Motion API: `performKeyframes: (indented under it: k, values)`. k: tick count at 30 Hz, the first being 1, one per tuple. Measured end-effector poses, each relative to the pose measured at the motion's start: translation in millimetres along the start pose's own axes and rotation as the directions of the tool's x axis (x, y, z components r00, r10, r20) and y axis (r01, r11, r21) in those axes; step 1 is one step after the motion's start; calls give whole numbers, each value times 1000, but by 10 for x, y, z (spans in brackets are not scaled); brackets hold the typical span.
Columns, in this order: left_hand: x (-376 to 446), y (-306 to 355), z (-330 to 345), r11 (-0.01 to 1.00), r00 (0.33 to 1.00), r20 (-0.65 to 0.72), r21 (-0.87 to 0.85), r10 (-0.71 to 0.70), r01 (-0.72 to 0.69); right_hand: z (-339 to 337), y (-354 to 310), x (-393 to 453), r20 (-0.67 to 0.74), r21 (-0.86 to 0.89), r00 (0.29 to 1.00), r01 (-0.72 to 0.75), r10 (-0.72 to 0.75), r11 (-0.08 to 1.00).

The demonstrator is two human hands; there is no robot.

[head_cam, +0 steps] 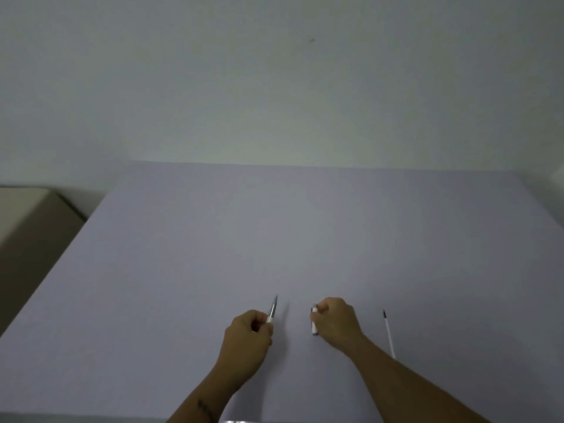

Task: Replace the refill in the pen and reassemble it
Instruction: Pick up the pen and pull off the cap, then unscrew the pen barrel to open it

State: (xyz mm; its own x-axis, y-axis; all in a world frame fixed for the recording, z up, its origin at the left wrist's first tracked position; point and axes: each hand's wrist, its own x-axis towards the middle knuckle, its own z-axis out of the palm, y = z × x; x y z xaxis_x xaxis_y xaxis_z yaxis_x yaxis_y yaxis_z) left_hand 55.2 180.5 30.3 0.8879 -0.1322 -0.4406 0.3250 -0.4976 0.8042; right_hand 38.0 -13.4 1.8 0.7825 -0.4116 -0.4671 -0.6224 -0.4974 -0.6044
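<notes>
Two halves apart | left hand (245, 334) fingers grasp pen tip section (272, 309) | right hand (334, 320) fingers grasp pen barrel (314, 323) | spare refill (388, 334) on worktop (213, 254) | next, likely: set barrel down, seat refill straight.

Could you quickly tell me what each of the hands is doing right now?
Left hand: closed on the pen's tip section.
Right hand: closed on the pen's barrel.

A single head-worn camera looks forward and down over the table (183, 254) toward a bare wall (274, 71)
</notes>
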Motion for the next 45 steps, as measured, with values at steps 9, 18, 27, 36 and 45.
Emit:
performKeyframes:
  k: [9, 18, 27, 36, 45]
  values:
    - [-33, -27, 112, 998, 997, 83, -57, -10, 15, 200, 0, 37, -103, -165, 993, 37, -55, 986]
    - [17, 90, 13, 997, 999, 48, -72, 11, -7, 158, -93, 137, -82, -246, 991, 82, -105, 966]
    - [61, 253, 18, 992, 995, -56, -89, 86, -91, -69, -425, -153, 5, 455, 997, 68, -79, 888]
    - [7, 612, 214, 962, 963, -45, -59, 265, -267, -389, -555, -348, -50, 686, 998, 70, -49, 724]
    - [-1, 806, 285, 953, 959, -36, -108, 280, -283, -666, -612, -351, -6, 745, 998, 44, -59, 666]
